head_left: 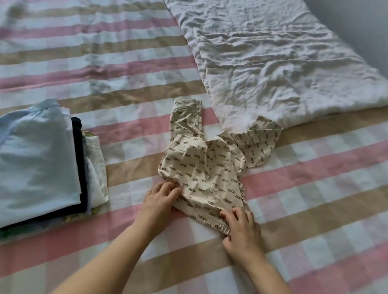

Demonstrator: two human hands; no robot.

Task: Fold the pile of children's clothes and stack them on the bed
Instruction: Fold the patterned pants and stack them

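A pair of cream children's trousers [207, 170] with small dark squiggles lies crumpled on the checked bed sheet [321, 211]. One leg points away, the other bends off to the right. My left hand [160, 201] pinches the left end of the elastic waistband. At the waistband's right end, my right hand [242, 231] grips the fabric. A stack of folded clothes [35, 166] sits at the left, with a pale blue garment on top and dark and white pieces under it.
A rumpled white quilt [273, 56] covers the far right of the bed, its near edge touching the trousers' right leg. The bed's right edge and a grey floor show at the top right corner.
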